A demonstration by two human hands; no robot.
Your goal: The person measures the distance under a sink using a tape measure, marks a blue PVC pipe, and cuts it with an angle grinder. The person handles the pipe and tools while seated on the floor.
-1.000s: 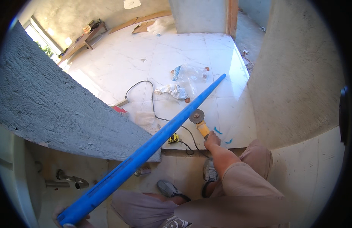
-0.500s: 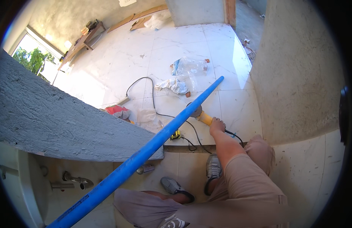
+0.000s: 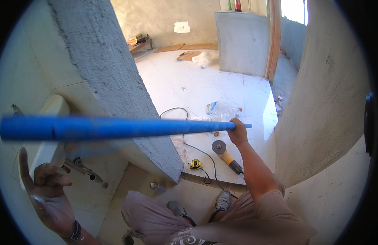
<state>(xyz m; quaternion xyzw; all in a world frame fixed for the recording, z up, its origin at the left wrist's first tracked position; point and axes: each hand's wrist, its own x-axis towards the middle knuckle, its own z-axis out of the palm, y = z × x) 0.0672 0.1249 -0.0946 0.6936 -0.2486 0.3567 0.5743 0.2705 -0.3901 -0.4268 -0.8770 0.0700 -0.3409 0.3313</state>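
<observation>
A long blue plastic pipe (image 3: 127, 127) is held up level across the view, its thick near end at the left slightly blurred. My right hand (image 3: 237, 132) is wrapped round it close to its far right end. Below the near end, my left hand (image 3: 52, 196) is raised, fingers apart and partly curled, holding nothing. A yellow angle grinder (image 3: 226, 157) with a dark disc lies on the tiled floor below my right hand. Left of the grinder sits a yellow tape measure (image 3: 195, 164) on the same tiles.
A rough grey wall edge (image 3: 111, 69) stands at left, beside a white washbasin (image 3: 54, 107) and metal drain pipe (image 3: 85, 169). A can (image 3: 157, 187) stands near my feet. A black cord (image 3: 201, 152) and clear plastic wrapping (image 3: 226, 111) lie on the floor; a plastered wall (image 3: 319, 102) bounds the right.
My right hand has let go of the grinder, now on the floor, and taken hold of the pipe. The pipe has swung from slanting to level. My left hand has come into view.
</observation>
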